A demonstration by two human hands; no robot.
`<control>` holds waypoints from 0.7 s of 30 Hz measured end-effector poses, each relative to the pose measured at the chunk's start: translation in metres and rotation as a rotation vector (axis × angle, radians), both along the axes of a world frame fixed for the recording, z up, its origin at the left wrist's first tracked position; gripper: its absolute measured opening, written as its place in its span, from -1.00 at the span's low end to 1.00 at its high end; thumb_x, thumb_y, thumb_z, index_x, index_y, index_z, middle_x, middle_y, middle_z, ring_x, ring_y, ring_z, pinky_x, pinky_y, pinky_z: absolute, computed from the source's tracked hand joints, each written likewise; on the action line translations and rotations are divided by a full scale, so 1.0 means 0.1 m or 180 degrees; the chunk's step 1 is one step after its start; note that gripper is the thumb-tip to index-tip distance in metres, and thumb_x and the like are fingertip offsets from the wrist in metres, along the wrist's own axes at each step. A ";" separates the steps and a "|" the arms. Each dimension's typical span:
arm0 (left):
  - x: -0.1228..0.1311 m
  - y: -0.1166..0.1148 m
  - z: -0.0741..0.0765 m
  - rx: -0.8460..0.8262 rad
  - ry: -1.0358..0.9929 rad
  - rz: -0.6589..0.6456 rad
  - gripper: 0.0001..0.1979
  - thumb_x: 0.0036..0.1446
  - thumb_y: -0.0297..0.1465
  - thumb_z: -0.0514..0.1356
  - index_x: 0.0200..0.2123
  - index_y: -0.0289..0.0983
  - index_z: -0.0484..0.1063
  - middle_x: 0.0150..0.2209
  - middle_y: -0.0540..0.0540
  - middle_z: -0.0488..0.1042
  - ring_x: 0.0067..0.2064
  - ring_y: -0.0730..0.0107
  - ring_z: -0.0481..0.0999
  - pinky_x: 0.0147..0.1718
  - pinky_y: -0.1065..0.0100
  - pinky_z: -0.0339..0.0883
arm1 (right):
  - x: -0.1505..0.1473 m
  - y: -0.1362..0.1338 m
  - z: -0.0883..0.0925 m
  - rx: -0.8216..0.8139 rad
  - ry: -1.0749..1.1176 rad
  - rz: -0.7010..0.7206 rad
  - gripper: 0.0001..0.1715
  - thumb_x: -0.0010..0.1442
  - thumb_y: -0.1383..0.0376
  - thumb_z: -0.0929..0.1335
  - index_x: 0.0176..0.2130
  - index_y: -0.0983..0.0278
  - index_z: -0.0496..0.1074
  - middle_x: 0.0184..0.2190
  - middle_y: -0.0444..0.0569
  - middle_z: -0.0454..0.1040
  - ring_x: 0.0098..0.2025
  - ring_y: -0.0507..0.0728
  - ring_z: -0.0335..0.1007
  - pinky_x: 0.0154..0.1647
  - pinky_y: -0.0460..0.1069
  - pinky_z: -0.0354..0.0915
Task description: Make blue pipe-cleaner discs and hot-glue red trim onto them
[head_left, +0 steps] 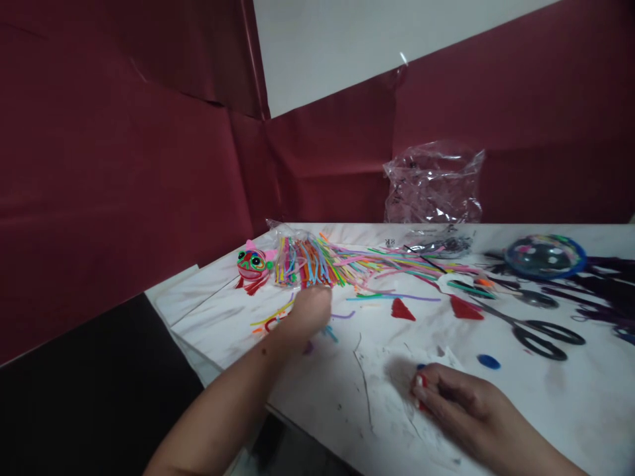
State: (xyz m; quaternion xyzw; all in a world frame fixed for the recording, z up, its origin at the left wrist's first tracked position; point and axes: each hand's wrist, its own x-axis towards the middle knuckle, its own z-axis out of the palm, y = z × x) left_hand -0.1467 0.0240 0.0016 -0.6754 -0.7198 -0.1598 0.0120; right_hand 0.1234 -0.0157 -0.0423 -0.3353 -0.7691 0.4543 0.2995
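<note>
Left hand (pixel 310 307) reaches out to the bundle of coloured strips (pixel 307 263) near the far left corner of the table (pixel 570 396); fingers curl away from the camera, touching or just short of the bundle's near edge, so cannot tell if they pinch a strip or stay loose. Right hand (pixel 456 396) rests at the near edge, fingers pressed together and pinching a small red piece down on the white paper (pixel 381 383). Step in hand looks like fetching a strip while the red piece is held in place; next move calls for closing on one strip only and drawing it clear without dragging the pile. Loose strips (pixel 391 297) trail toward the table's middle. Red frog figure (pixel 253 264) just left of the bundle. Two red triangles (pixel 401 311) mid-table. Scissors (pixel 538 330) toward the right edge, blue disc (pixel 489 361) near them. Clear bag (pixel 434 185) at the far edge
</note>
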 end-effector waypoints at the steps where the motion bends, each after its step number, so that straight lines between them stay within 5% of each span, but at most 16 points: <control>1: -0.16 -0.01 0.05 -0.0132 -0.0046 0.0131 -0.69 0.18 -0.32 0.12 -0.03 -0.30 0.31 -0.04 -0.16 0.36 -0.09 0.25 0.42 -0.16 0.14 0.37 | 0.00 0.00 0.01 -0.0013 -0.0002 -0.0018 -0.60 0.13 0.05 0.26 -0.58 0.23 0.19 -0.62 -0.18 0.14 -0.53 0.04 0.03 -0.54 -0.09 0.07; 5: -0.73 -0.10 0.14 -0.0527 -0.0377 0.0489 -0.70 0.18 -0.32 0.12 -0.03 -0.29 0.31 -0.04 -0.15 0.37 -0.10 0.26 0.43 -0.17 0.15 0.37 | 0.00 0.00 0.05 -0.0037 -0.0031 -0.0053 -0.59 0.12 0.04 0.27 -0.59 0.23 0.20 -0.63 -0.17 0.15 -0.53 0.05 0.03 -0.55 -0.08 0.07; 10: -1.10 -0.19 0.12 -0.0483 -0.1035 0.0572 -0.69 0.17 -0.31 0.12 -0.04 -0.32 0.32 -0.04 -0.14 0.37 -0.11 0.23 0.43 -0.19 0.15 0.39 | 0.02 0.00 0.02 -0.0060 0.0065 -0.0077 -0.58 0.11 0.02 0.28 -0.59 0.23 0.21 -0.63 -0.17 0.15 -0.53 0.04 0.02 -0.55 -0.08 0.07; 16: -1.23 -0.19 0.26 -0.0160 -0.1620 0.0567 -0.69 0.18 -0.32 0.11 -0.03 -0.32 0.31 -0.04 -0.16 0.37 -0.11 0.26 0.43 -0.18 0.14 0.38 | 0.03 0.01 -0.04 -0.0013 -0.0039 -0.0042 -0.55 0.15 -0.02 0.22 -0.58 0.22 0.21 -0.61 -0.17 0.15 -0.53 0.05 0.03 -0.53 -0.07 0.08; 21: -1.11 -0.07 0.16 -0.0163 -0.1631 0.0535 -0.69 0.18 -0.33 0.12 -0.02 -0.32 0.31 -0.03 -0.16 0.37 -0.11 0.26 0.43 -0.19 0.15 0.38 | 0.04 0.00 -0.04 0.0061 -0.0028 0.0005 -0.57 0.17 0.02 0.22 -0.57 0.23 0.20 -0.61 -0.18 0.14 -0.52 0.04 0.03 -0.54 -0.07 0.08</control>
